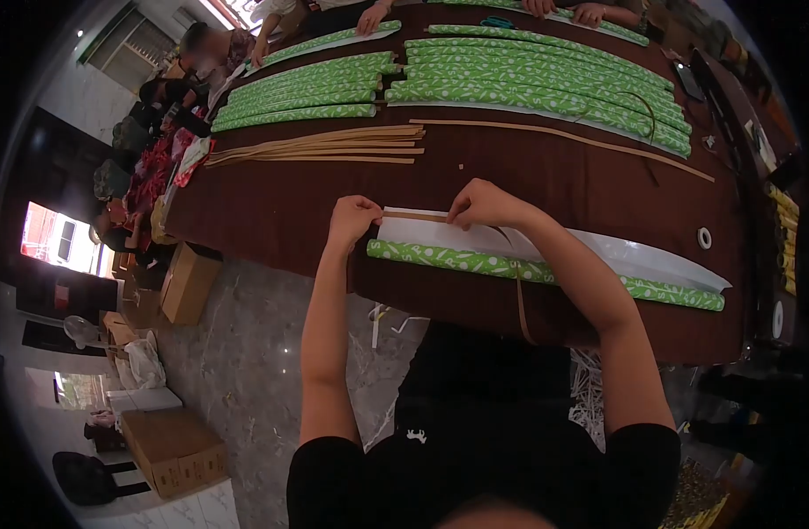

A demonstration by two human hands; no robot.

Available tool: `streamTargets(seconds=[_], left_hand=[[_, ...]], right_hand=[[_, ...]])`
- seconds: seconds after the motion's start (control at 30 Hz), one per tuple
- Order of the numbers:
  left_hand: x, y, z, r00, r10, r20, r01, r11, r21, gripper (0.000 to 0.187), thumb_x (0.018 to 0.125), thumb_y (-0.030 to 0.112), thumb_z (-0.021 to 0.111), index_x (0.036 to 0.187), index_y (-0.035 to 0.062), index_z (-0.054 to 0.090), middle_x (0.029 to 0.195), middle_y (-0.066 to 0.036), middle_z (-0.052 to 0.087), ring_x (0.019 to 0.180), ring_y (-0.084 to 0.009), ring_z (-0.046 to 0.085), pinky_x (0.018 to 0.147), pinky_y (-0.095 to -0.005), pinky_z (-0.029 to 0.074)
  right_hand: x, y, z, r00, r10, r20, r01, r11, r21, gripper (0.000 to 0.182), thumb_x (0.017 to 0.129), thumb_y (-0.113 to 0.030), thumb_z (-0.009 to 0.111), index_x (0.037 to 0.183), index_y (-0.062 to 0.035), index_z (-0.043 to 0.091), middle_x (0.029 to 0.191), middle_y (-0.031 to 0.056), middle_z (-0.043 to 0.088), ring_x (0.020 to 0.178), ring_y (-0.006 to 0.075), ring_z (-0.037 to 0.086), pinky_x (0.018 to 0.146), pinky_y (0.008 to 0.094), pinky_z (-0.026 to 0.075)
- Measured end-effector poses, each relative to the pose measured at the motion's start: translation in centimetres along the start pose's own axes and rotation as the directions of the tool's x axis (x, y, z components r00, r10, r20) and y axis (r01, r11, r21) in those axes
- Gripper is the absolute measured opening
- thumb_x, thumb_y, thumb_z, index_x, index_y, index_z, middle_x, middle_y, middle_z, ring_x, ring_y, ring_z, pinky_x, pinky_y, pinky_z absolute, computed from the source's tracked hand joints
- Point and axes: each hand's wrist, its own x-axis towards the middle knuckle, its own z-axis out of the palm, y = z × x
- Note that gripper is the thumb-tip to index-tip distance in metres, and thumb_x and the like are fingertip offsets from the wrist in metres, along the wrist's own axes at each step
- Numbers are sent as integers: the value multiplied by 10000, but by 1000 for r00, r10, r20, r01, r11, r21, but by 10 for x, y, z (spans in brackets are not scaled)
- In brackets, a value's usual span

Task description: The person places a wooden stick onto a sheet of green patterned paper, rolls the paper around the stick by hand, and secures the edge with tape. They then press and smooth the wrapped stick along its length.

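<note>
A roll of green patterned wrapping paper [457,259] lies along the near side of the table, its white underside [598,248] spread out beyond it. A narrow brown strip [417,215] runs along the far edge of that white sheet. At the left corner, my left hand [355,217] is closed in a pinch on the strip's end. My right hand [487,204] pinches the same strip farther right, fingertips down on the paper. From the right hand the strip's loose length [521,304] curls back over the roll and hangs past the table's front edge.
Across the brown-covered table [281,207] lie finished-looking green rolls [537,75], a bundle of brown strips [334,145] and a white tape ring [704,238]. Other people's hands [374,16] work on the far side. Cardboard boxes [174,450] stand on the floor at left.
</note>
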Motion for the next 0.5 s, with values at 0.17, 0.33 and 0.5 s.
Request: streamTargets(seconds=[0.17,0.33,0.5], left_hand=[[0,1,0,1000,-10,-9,10,1000,5,79,777,53,671,813,-16,680,679,-62,669,549,-83,522,512,-227,397],[5,-2,0,1000,-16,-12,17,997,71,71,778,42,670,809,-20,683,678,-72,671,576,-103,564,531,-243,418],[1,3,1,999,6,-31,-3,994,114,69,779,36,668,799,-28,685,683,-81,674,619,-114,599,561,-252,446]], right_hand=[[0,-1,0,1000,13,-5,-13,1000,14,184,738,-51,656,885,21,742,749,106,703,664,136,664,672,269,539],[-1,-2,0,1000,16,-4,-16,1000,-2,182,740,-30,650,888,21,742,745,108,701,668,138,664,667,273,539],[2,1,-1,999,40,18,-41,999,7,220,710,-114,656,882,-16,753,789,102,722,731,152,704,792,282,544]])
